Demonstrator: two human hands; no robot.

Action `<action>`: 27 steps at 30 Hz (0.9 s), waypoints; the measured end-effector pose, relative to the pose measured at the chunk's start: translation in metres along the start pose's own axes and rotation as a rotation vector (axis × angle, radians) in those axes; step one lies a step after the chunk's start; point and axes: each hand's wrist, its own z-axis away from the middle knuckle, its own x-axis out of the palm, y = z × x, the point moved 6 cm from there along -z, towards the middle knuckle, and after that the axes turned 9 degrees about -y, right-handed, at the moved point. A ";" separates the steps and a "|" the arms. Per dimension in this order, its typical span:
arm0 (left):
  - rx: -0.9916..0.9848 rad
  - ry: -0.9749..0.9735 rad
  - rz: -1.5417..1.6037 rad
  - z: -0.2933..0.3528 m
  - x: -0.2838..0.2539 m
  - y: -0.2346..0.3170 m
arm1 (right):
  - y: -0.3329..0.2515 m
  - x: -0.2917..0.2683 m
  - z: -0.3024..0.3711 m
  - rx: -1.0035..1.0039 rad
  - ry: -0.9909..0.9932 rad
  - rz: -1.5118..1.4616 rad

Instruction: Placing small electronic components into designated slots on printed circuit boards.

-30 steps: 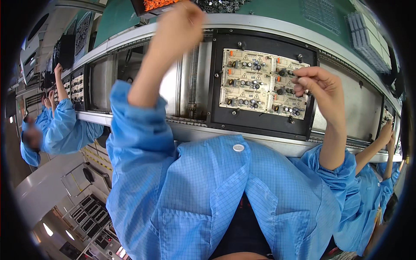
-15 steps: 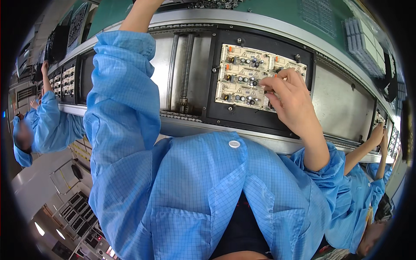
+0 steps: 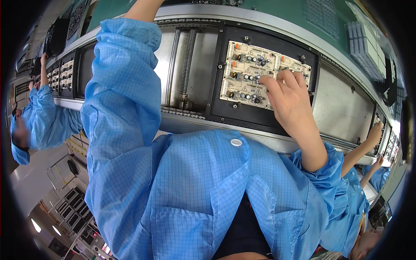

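Observation:
My right hand (image 3: 289, 99) is over a cream circuit board panel (image 3: 226, 82), its fingers curled inward and the index fingertip at a small round capacitor (image 3: 258, 79) near the panel's middle. The thumb is hidden behind the hand, and whatever the fingers may hold does not show. Rows of capacitors and orange parts stand on the panel, which lies in a black carrier frame (image 3: 260, 116) on the conveyor. My left forearm (image 3: 145, 9) reaches beyond the top edge of the view, so the left hand itself is out of sight.
A metal conveyor rail (image 3: 277, 141) runs along my front, with a threaded shaft (image 3: 188, 65) left of the carrier. White stacked trays (image 3: 366, 50) sit on the green bench (image 3: 277, 11) at far right. Co-workers in blue work at both sides, a sleeve (image 3: 47, 112) showing at left.
The carrier and panel appear shifted slightly right and up in view. My right hand has turned a little over the panel, and its thumb is now hidden. A co-worker's hands at right moved apart.

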 end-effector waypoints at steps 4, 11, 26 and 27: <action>-0.039 0.009 0.148 -0.004 -0.004 -0.010 | -0.004 0.001 -0.002 0.000 -0.004 0.056; -0.084 0.014 0.226 -0.006 -0.020 -0.024 | 0.031 -0.020 0.009 0.130 0.073 -0.425; 0.011 -0.329 0.553 0.088 -0.091 0.041 | 0.129 -0.006 0.047 0.840 0.220 -0.194; 0.013 -0.398 0.668 0.107 -0.077 0.061 | 0.131 -0.005 0.053 0.884 0.212 -0.273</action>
